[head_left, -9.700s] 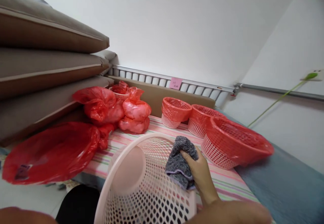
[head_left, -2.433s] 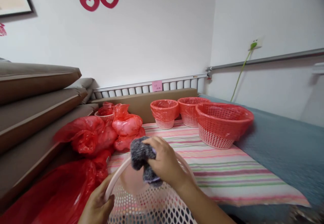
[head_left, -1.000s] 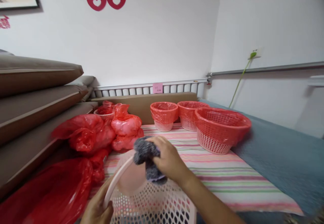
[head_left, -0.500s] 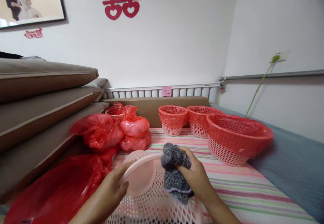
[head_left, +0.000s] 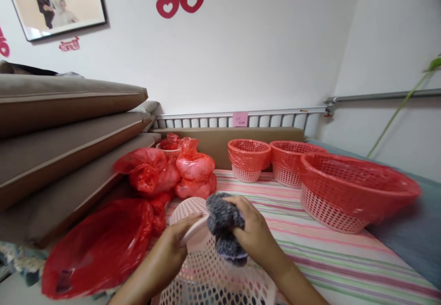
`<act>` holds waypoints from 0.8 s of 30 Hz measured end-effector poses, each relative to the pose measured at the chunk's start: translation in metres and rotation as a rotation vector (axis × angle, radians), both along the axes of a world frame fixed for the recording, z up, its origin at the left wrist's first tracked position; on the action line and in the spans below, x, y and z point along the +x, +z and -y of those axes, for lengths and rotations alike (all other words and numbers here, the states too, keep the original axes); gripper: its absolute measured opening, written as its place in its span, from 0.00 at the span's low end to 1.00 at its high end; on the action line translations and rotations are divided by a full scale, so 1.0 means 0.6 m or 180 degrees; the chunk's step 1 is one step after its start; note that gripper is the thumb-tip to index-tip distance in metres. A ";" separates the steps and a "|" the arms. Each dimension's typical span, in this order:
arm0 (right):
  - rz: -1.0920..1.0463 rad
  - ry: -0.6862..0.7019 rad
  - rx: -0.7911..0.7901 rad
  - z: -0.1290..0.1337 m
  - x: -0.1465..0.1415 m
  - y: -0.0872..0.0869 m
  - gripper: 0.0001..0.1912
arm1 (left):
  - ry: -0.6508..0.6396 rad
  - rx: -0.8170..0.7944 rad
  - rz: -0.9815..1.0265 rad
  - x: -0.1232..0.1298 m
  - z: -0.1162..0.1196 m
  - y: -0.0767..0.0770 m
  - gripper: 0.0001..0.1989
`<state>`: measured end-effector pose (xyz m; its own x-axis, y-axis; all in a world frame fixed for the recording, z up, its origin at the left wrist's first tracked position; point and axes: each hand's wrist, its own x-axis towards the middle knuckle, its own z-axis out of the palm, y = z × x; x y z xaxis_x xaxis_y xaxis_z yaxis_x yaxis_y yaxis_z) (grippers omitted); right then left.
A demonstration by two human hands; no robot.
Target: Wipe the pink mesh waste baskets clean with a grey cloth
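Note:
My left hand (head_left: 171, 245) grips the rim of a pale pink plastic basket (head_left: 220, 275) with holes in its wall, which leans toward me. In my right hand (head_left: 253, 227) is a bunched dark grey knitted cloth (head_left: 223, 220) with a lilac edge; its kind is unclear. The cloth rests against the basket's rim, close to my left fingers. Fingers of both hands are closed. Through the basket's holes, what lies behind or inside cannot be made out well.
Red-lined baskets (head_left: 250, 158) stand at the back and a larger one (head_left: 339, 213) at the right. Tied red plastic bags (head_left: 195, 169) and an open red bag (head_left: 103, 250) lie left, beside stacked cushions (head_left: 69, 126). Beneath is a striped sheet (head_left: 327, 250).
The view has swung left. My right hand has brought the grey cloth closer to my left hand, over the rim. Both hands keep their hold.

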<state>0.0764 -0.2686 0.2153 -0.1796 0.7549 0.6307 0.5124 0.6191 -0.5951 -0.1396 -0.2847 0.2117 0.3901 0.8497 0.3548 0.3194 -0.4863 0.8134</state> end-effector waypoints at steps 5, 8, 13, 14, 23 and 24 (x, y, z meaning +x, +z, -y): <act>-0.1339 -0.0430 -0.0823 -0.032 0.078 -0.091 0.18 | 0.0433 -0.0202 0.0257 -0.036 -0.009 -0.051 0.36; -0.2045 -0.0460 -0.1122 -0.033 0.096 -0.137 0.21 | 0.0507 -0.0224 0.0361 -0.047 -0.006 -0.066 0.32; -0.2021 -0.0387 -0.1133 -0.032 0.094 -0.118 0.20 | 0.0411 -0.0209 0.0118 -0.037 -0.007 -0.028 0.32; -0.1892 -0.0421 -0.1026 -0.033 0.093 -0.099 0.20 | 0.0380 -0.0222 0.0112 -0.032 -0.009 -0.014 0.33; 0.0111 -0.0266 0.0192 0.007 0.021 0.056 0.25 | -0.0075 -0.0200 0.0364 0.031 -0.008 0.026 0.40; 0.0292 -0.0165 0.0220 0.016 0.009 0.058 0.27 | -0.0107 -0.0144 0.0317 0.037 -0.004 0.021 0.41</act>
<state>0.0817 -0.2781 0.2498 -0.2007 0.7201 0.6642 0.5952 0.6281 -0.5012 -0.1175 -0.2820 0.2242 0.3834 0.8527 0.3548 0.2198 -0.4574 0.8617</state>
